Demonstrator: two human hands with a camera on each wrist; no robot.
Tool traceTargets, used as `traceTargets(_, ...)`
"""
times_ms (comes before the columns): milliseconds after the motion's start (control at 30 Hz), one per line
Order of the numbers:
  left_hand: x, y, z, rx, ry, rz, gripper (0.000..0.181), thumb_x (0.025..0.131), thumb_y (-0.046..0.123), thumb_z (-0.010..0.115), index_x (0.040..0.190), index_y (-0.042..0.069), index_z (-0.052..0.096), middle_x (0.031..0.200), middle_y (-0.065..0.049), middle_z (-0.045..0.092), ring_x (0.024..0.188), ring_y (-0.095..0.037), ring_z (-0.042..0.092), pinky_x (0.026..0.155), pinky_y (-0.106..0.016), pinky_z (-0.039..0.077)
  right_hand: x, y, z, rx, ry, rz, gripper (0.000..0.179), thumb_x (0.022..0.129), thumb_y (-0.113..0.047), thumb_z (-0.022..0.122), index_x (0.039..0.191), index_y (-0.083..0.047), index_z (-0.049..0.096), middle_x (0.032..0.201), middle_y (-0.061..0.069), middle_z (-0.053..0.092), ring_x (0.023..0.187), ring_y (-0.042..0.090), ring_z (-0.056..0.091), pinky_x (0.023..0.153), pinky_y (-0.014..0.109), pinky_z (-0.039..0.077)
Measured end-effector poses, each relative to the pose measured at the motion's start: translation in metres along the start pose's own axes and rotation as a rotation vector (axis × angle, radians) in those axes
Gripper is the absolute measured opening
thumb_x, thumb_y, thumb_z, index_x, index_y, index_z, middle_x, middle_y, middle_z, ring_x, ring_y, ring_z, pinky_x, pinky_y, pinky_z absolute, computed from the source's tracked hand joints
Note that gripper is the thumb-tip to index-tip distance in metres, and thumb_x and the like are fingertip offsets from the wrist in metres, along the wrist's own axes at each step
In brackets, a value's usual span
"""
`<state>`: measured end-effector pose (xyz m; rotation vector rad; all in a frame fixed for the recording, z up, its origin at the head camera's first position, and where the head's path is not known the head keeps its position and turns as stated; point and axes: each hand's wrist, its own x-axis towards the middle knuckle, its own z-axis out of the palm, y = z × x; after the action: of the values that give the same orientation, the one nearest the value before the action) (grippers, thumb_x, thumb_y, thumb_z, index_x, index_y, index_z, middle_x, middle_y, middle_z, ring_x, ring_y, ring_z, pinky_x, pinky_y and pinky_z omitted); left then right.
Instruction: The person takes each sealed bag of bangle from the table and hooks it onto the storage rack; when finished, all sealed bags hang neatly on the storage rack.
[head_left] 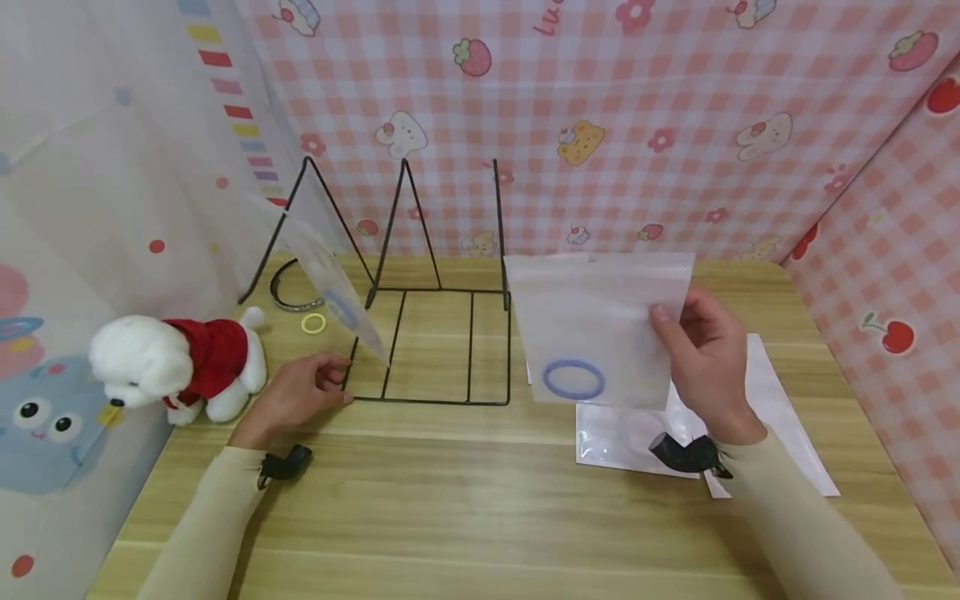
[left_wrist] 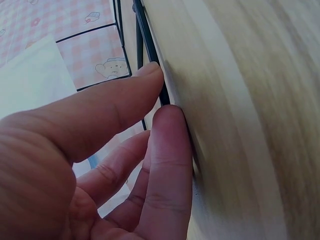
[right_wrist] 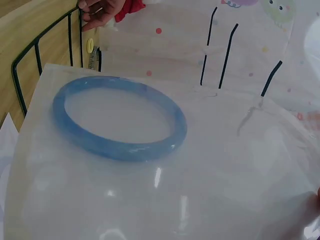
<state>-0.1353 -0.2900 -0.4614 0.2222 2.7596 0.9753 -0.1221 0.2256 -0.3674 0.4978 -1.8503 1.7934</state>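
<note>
My right hand (head_left: 708, 358) pinches a translucent plastic bag (head_left: 600, 308) by its right edge, thumb on the near face. A blue bangle (right_wrist: 120, 119) lies in the bag's lower part. The bag hangs upright just right of a black wire rack (head_left: 487, 402). At the rack's front left corner, my left hand (head_left: 307, 392) grips the base wire (left_wrist: 150, 45) between thumb and fingertips, low over the table. A second translucent bag (head_left: 330, 275), also with a blue ring inside, leans in the rack's left part.
White plush dog (head_left: 150, 358) in red stands left of the rack. Behind my left hand lie a dark ring-shaped band (head_left: 276, 293) and a small yellow ring (head_left: 313, 331). Flat on the table (head_left: 450, 517) at right are a clear packet (head_left: 600, 446) and white sheets (head_left: 787, 425). Patterned cloth walls surround it.
</note>
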Motion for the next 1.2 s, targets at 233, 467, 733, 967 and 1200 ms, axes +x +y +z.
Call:
traceTargets(233, -0.001, 0.002, -0.001, -0.005, -0.004, 0.004, 0.052, 0.092, 0.019, 0.083, 0.136, -0.002, 0.065, 0.111, -0.014, 0.072, 0.099, -0.023, 0.069, 0.087, -0.038, 0.053, -0.013, -0.012, 0.0, 0.077, 0.03, -0.113, 0.012, 0.092, 0.013, 0.064, 0.101, 0.022, 0.066, 0.091, -0.001, 0.077, 0.064, 0.005, 0.067, 0.063, 0.015, 0.054)
traceTargets(467, 0.0, 0.001, -0.002, -0.009, -0.003, 0.005, 0.052, 0.092, 0.018, 0.083, 0.136, -0.002, 0.065, 0.111, -0.014, 0.072, 0.099, -0.024, 0.069, 0.087, -0.039, 0.053, -0.023, -0.024, 0.005, 0.115, 0.021, -0.138, 0.015, 0.088, 0.017, 0.059, 0.101, 0.024, 0.064, 0.093, 0.002, 0.078, 0.069, 0.005, 0.073, 0.068, 0.017, 0.058)
traceTargets(733, 0.0, -0.002, 0.0, -0.007, -0.007, 0.008, 0.052, 0.092, 0.019, 0.084, 0.136, -0.001, 0.066, 0.11, -0.013, 0.072, 0.099, -0.023, 0.069, 0.088, -0.039, 0.054, -0.034, -0.032, 0.018, 0.234, 0.137, -0.255, 0.013, 0.085, 0.016, 0.063, 0.093, 0.026, 0.063, 0.085, 0.005, 0.077, 0.062, 0.005, 0.069, 0.063, 0.015, 0.056)
traceTargets(967, -0.001, -0.002, 0.0, -0.003, 0.001, 0.011, 0.052, 0.092, 0.019, 0.084, 0.136, -0.001, 0.066, 0.11, -0.013, 0.072, 0.099, -0.023, 0.069, 0.088, -0.04, 0.054, -0.04, -0.042, 0.034, 0.264, 0.041, -0.335, 0.011, 0.088, 0.015, 0.066, 0.09, 0.025, 0.063, 0.09, 0.008, 0.079, 0.066, 0.006, 0.073, 0.065, 0.016, 0.057)
traceTargets(1200, 0.0, -0.002, 0.0, -0.002, 0.0, 0.016, 0.052, 0.092, 0.018, 0.084, 0.136, -0.001, 0.066, 0.11, -0.013, 0.072, 0.099, -0.023, 0.069, 0.088, -0.04, 0.054, -0.041, -0.034, 0.065, 0.229, -0.164, -0.268, 0.01, 0.088, 0.018, 0.063, 0.097, 0.019, 0.068, 0.095, 0.003, 0.079, 0.069, 0.008, 0.075, 0.06, 0.021, 0.059)
